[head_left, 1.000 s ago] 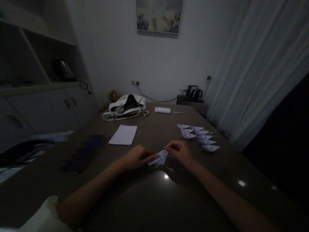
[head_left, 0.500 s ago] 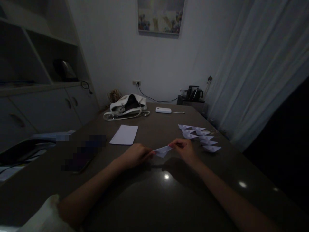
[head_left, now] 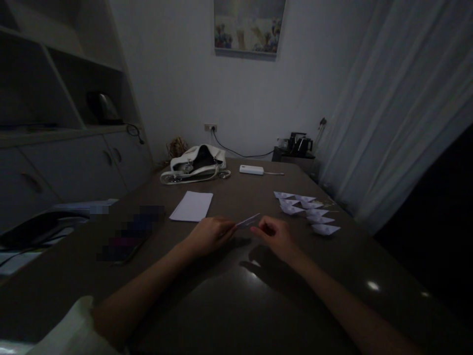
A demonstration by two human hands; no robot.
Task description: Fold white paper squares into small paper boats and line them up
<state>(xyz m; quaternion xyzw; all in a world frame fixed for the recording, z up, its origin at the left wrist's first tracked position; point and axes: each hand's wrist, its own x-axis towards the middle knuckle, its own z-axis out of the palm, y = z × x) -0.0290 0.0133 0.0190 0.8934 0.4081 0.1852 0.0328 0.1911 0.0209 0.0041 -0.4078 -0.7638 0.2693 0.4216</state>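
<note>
Between my hands is a folded piece of white paper (head_left: pixel 248 221), held above the table and seen nearly edge-on. My left hand (head_left: pixel 212 235) pinches its left end between thumb and fingers. My right hand (head_left: pixel 276 235) is just beside the paper's right end, its fingers curled and its thumb apart from them, with nothing visible in it. To the right, several folded white paper boats (head_left: pixel 325 229) stand in a cluster. A stack of white paper sheets (head_left: pixel 191 206) lies beyond my left hand.
A white handbag (head_left: pixel 199 162) and a white power bank (head_left: pixel 252 170) with a short strap or cable lie toward the table's far end. A blurred-out dark object (head_left: pixel 131 236) is at left. The brown table (head_left: pixel 240 305) reaches toward the wall; a curtain hangs at right.
The folded paper has been lifted off the table and turned nearly edge-on. My right hand has let go of its right end; my left hand keeps hold. The boats stay put.
</note>
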